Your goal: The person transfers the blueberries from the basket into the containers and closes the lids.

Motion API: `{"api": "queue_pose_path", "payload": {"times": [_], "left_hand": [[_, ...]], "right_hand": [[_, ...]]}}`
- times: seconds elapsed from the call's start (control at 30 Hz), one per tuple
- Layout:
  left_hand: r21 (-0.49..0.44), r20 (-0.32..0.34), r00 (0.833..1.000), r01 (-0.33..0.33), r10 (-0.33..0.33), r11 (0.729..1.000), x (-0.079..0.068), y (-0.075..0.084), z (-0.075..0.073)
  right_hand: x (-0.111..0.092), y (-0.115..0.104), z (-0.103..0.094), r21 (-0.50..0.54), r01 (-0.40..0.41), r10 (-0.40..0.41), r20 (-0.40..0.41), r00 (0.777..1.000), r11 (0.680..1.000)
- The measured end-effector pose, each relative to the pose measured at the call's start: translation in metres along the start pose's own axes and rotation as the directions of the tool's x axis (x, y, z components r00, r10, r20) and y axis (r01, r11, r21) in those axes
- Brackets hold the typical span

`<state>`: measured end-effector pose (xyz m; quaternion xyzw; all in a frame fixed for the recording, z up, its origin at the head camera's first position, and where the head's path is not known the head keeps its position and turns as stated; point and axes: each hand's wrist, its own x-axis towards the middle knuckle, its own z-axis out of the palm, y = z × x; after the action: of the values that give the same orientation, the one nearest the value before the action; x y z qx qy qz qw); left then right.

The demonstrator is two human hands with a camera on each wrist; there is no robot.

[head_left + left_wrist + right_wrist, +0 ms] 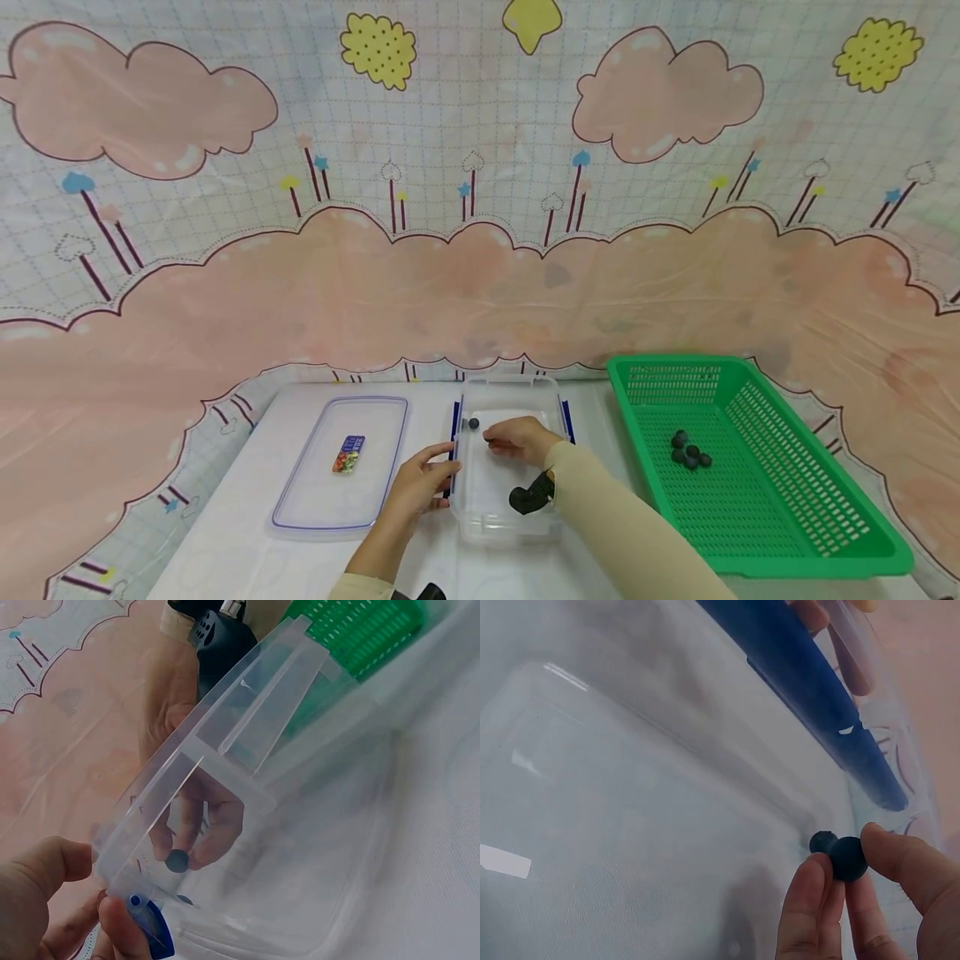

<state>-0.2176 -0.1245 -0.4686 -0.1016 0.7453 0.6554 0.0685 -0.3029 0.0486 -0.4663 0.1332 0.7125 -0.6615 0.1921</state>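
A clear plastic container (510, 527) with blue side latches (802, 690) sits mid-table. My left hand (416, 483) grips its left rim, thumb and fingers pinching the edge near a latch in the left wrist view. Inside the container, my right hand (525, 440) pinches a dark round blueberry (848, 859) between thumb and fingers. The same berry shows through the transparent wall in the left wrist view. A second blueberry (473, 423) lies in the container by its left wall, just past the held one.
At the right stands a green plastic basket (795, 567) holding several more blueberries (692, 454). On the left, a clear lid (315, 500) with a blue-edged seal and a printed label (349, 455) lies flat on the white table (247, 500). A patterned cloth (480, 292) hangs behind.
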Motion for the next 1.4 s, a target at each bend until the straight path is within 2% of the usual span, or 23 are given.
{"api": "queue_pose_path", "payload": {"times": [0.2,0.63,0.77,0.87,1.0,1.07,1.2,1.27,1.4], "left_hand": [[0.008,0.003,1.000,-0.001,0.001,1.000,0.000,-0.001,0.000],[0.011,0.005,1.000,0.006,-0.006,1.000,0.000,-0.001,0.001],[0.006,0.009,1.000,0.009,-0.009,1.000,0.001,-0.001,0.001],[-0.013,0.015,1.000,0.012,-0.012,1.000,0.002,-0.002,0.001],[-0.036,0.022,1.000,0.012,-0.011,0.999,0.002,-0.002,0.002],[-0.038,0.021,1.000,0.010,-0.010,0.999,0.002,-0.002,0.002],[-0.037,0.014,1.000,0.014,-0.013,0.999,0.002,-0.002,0.002],[-0.038,0.009,1.000,0.014,-0.013,0.999,0.002,-0.002,0.002],[-0.036,0.004,1.000,0.011,-0.011,0.999,0.001,-0.002,0.002]], "right_hand": [[0.003,0.006,0.000,0.034,-0.045,0.046,-0.034,0.998,0.998],[0.004,0.008,0.000,0.056,-0.067,0.070,-0.053,0.996,0.996],[0.003,0.003,-0.003,0.016,-0.070,0.071,-0.057,0.996,0.997],[0.000,-0.011,-0.012,0.014,-0.041,0.041,-0.026,0.999,0.999],[-0.009,-0.039,-0.040,0.055,0.063,-0.066,0.060,0.996,0.996],[-0.013,-0.050,-0.062,0.065,0.142,-0.149,0.106,0.983,0.988],[-0.023,-0.063,-0.115,0.094,0.266,-0.275,0.103,0.956,0.960],[-0.028,-0.067,-0.145,0.099,0.295,-0.303,0.087,0.949,0.950],[-0.043,-0.067,-0.205,0.079,0.263,-0.268,0.069,0.961,0.962]]}}
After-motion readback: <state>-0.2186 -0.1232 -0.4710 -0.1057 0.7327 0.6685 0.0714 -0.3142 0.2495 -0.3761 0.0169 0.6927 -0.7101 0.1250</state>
